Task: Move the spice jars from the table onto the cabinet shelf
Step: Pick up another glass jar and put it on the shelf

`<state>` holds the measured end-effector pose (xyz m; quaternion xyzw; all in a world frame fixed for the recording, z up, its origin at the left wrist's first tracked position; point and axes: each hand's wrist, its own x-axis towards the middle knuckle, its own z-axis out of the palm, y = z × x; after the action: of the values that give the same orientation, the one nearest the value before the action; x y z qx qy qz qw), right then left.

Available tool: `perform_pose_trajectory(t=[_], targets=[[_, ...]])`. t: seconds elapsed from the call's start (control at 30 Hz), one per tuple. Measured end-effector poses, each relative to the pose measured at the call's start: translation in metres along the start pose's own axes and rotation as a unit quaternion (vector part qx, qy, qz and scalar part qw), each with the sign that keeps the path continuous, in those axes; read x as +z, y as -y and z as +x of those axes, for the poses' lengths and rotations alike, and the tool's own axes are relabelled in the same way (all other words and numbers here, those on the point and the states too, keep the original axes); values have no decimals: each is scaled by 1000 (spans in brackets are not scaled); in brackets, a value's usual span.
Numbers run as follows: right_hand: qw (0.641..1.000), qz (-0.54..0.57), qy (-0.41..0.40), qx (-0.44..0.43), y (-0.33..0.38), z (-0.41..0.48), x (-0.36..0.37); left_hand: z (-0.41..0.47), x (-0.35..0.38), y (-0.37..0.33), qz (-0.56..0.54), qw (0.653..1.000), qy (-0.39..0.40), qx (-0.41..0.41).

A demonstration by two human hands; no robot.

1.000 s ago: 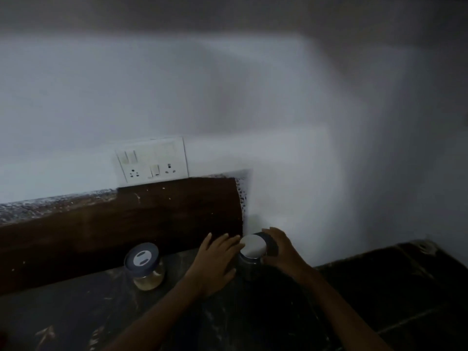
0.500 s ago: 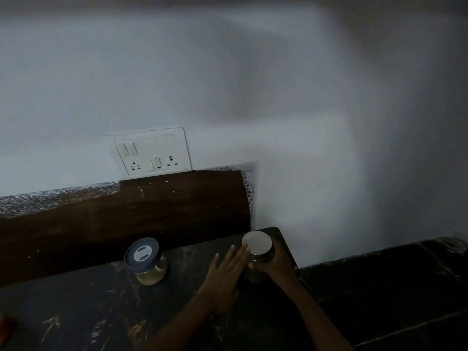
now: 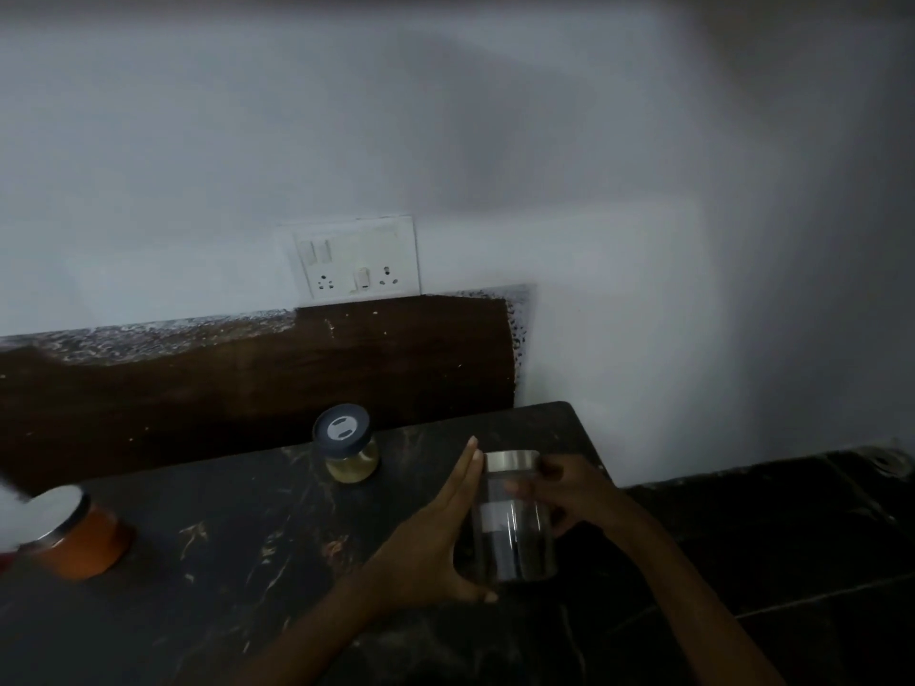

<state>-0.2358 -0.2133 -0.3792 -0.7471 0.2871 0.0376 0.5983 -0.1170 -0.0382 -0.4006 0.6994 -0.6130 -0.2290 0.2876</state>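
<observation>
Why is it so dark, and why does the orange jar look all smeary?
Head view: the light is dim, so the table, left hand and right hand look murky; at its left edge the orange jar is blurred and stretched by the wide lens; the clear jar is slightly soft; a broad shadow greys the wall.

**Site: home kitchen, dim light**

Spice storage is showing: a dark-lidded jar (image 3: 346,450) of pale contents and an orange-filled jar (image 3: 79,537) are standing on a black marbled table (image 3: 198,561), with a steel-lidded clear jar (image 3: 515,527) showing over its right end. A household switch-and-socket plate (image 3: 357,259) is sitting on the white painted wall (image 3: 445,141), just above a dark wooden backboard (image 3: 247,388) running along the table's rear edge.
</observation>
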Motion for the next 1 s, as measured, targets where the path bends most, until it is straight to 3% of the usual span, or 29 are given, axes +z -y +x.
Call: perform_pose_trajectory(t=[0.27,0.37,0.47,0.67,1.0], targets=[[999,46,-7,14,5,-46,75,-86,6,-8,-83,993,-83,-23],[991,48,108,-64,-4,-68,78,-112,0,-6,-97,991,-84,-30],[978,-54,182,-84,0,-89,90,-129,-5,-6,-94,991,-88,-22],[981,-106,126,-105,17,-92,120,-145,-12,0,-77,991,-105,-19],[987,-71,81,-118,26,-96,139,-154,-25,7,-43,996,-82,0]])
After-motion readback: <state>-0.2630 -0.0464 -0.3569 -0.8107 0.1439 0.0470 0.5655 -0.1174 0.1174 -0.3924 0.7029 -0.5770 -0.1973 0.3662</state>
